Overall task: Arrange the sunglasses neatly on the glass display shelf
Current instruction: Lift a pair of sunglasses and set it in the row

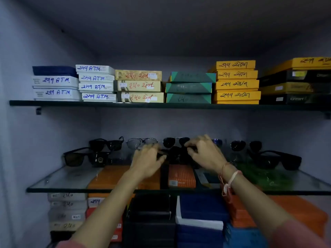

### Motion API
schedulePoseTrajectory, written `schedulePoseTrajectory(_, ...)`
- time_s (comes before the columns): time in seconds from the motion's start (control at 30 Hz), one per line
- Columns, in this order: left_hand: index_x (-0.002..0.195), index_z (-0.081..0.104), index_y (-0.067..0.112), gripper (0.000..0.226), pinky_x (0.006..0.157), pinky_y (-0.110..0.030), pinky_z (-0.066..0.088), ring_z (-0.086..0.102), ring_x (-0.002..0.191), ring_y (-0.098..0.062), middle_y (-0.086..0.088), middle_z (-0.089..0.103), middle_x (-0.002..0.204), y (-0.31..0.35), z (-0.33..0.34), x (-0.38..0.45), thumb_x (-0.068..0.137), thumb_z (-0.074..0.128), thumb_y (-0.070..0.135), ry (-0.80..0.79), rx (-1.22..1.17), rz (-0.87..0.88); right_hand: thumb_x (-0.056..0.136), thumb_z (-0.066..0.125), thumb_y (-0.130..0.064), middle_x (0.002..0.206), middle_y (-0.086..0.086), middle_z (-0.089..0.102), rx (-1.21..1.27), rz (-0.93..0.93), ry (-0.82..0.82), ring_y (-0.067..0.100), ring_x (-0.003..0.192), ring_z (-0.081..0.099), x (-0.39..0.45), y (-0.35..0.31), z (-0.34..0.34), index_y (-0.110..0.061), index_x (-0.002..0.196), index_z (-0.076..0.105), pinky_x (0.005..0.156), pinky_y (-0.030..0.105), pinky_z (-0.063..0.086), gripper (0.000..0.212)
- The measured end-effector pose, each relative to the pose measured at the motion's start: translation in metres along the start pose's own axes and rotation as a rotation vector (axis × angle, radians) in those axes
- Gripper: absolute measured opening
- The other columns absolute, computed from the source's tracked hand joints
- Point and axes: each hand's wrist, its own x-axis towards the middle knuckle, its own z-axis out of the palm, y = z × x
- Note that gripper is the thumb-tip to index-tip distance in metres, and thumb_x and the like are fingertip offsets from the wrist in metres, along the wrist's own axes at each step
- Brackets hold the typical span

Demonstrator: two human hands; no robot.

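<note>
**Dark sunglasses held at mid-shelf**

"299 A.T.M." is handwritten in blue on the white cardboard boxes (56,86) stacked above the clear glass display shelf (59,181). Bare glass is left along that shelf's front edge. A black-framed pair of sunglasses (174,154) is gripped at mid-shelf, the left hand (146,161) and right hand (206,153) fingers closed on its ends. Other dark pairs (274,159) are lined behind and beside it.

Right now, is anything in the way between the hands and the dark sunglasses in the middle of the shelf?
Nothing visible. The left hand and right hand already grip the dark sunglasses at either end, above the glass shelf, with other pairs beside and behind.
</note>
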Motion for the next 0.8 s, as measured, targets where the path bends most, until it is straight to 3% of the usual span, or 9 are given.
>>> schedulePoseTrajectory(0.03,0.125,0.054,0.017,0.051,0.111,-0.050,0.030,0.046,0.133,-0.024,-0.004,0.055,0.139,0.004,0.005,0.008,0.092,0.043,0.054,-0.084,-0.001,-0.063,0.092,0.052,-0.023,0.124,0.004,0.065,0.081,0.035,-0.045,0.023,0.123,0.048,0.007,0.005,0.004,-0.020,0.115,0.070,0.103,0.039,0.043,0.029)
schedulePoseTrajectory(0.13,0.074,0.058,0.015,0.060,0.110,-0.055,0.025,0.052,0.124,-0.030,-0.008,0.064,0.122,0.022,0.015,0.031,0.090,0.032,0.066,-0.179,0.061,-0.235,0.090,0.056,-0.021,0.121,0.006,0.067,0.208,0.074,-0.099,0.023,0.119,0.056,0.020,0.018,0.012,-0.020,0.106,0.075,0.105,0.036,0.044,0.025)
schedulePoseTrajectory(0.17,0.075,0.062,0.014,0.065,0.110,-0.056,0.023,0.052,0.124,-0.030,-0.009,0.064,0.122,0.026,0.020,0.040,0.089,0.030,0.068,-0.172,0.054,-0.275,0.089,0.057,-0.022,0.120,0.007,0.067,0.218,0.079,-0.095,0.024,0.119,0.056,0.025,0.023,0.019,-0.021,0.105,0.075,0.105,0.038,0.045,0.024)
schedulePoseTrajectory(0.23,0.102,0.069,0.012,0.070,0.112,-0.056,0.019,0.046,0.131,-0.032,-0.009,0.058,0.135,0.030,0.031,0.057,0.087,0.031,0.070,-0.190,-0.007,-0.377,0.087,0.058,-0.024,0.118,0.007,0.067,0.229,0.084,-0.095,0.024,0.119,0.056,0.032,0.031,0.025,-0.023,0.102,0.076,0.103,0.039,0.047,0.023)
schedulePoseTrajectory(0.33,0.121,0.061,0.015,0.066,0.111,-0.049,0.020,0.047,0.130,-0.030,-0.008,0.058,0.136,0.035,0.033,0.069,0.085,0.041,0.066,-0.198,-0.044,-0.499,0.086,0.060,-0.021,0.112,0.004,0.072,0.215,0.061,-0.090,0.019,0.107,0.064,0.041,0.034,0.025,-0.017,0.098,0.078,0.090,0.026,0.049,0.022)
schedulePoseTrajectory(0.43,0.133,0.050,0.012,0.062,0.111,-0.045,0.020,0.046,0.131,-0.030,-0.008,0.056,0.138,0.038,0.029,0.074,0.087,0.052,0.053,-0.208,-0.073,-0.509,0.086,0.060,-0.022,0.110,0.004,0.073,0.211,0.030,-0.051,0.020,0.101,0.066,0.052,0.028,0.020,-0.014,0.097,0.079,0.088,0.031,0.053,0.023)
schedulePoseTrajectory(0.53,0.124,0.055,0.015,0.048,0.110,-0.047,0.023,0.048,0.128,-0.030,-0.007,0.058,0.134,0.020,0.025,0.073,0.086,0.059,0.043,-0.214,-0.137,-0.486,0.084,0.060,-0.023,0.108,0.004,0.074,0.227,0.012,-0.054,0.021,0.102,0.067,0.061,0.022,0.020,-0.016,0.095,0.078,0.090,0.035,0.054,0.022)
schedulePoseTrajectory(0.7,0.113,0.067,0.021,0.037,0.108,-0.046,0.032,0.056,0.119,-0.026,-0.002,0.067,0.120,-0.025,-0.003,0.059,0.088,0.058,0.047,-0.103,-0.205,-0.363,0.085,0.068,-0.020,0.109,0.002,0.076,0.250,-0.007,-0.106,0.015,0.102,0.068,0.071,0.010,0.025,-0.015,0.104,0.078,0.085,0.018,0.046,0.021)
schedulePoseTrajectory(0.8,0.085,0.070,0.023,0.017,0.086,-0.032,0.043,0.060,0.096,-0.021,0.001,0.068,0.087,-0.047,-0.027,0.048,0.089,0.063,0.038,-0.066,-0.438,-0.236,0.083,0.072,-0.029,0.121,0.003,0.072,0.263,-0.049,-0.185,0.016,0.113,0.065,0.071,-0.005,0.031,-0.014,0.116,0.072,0.098,0.024,0.048,0.036)
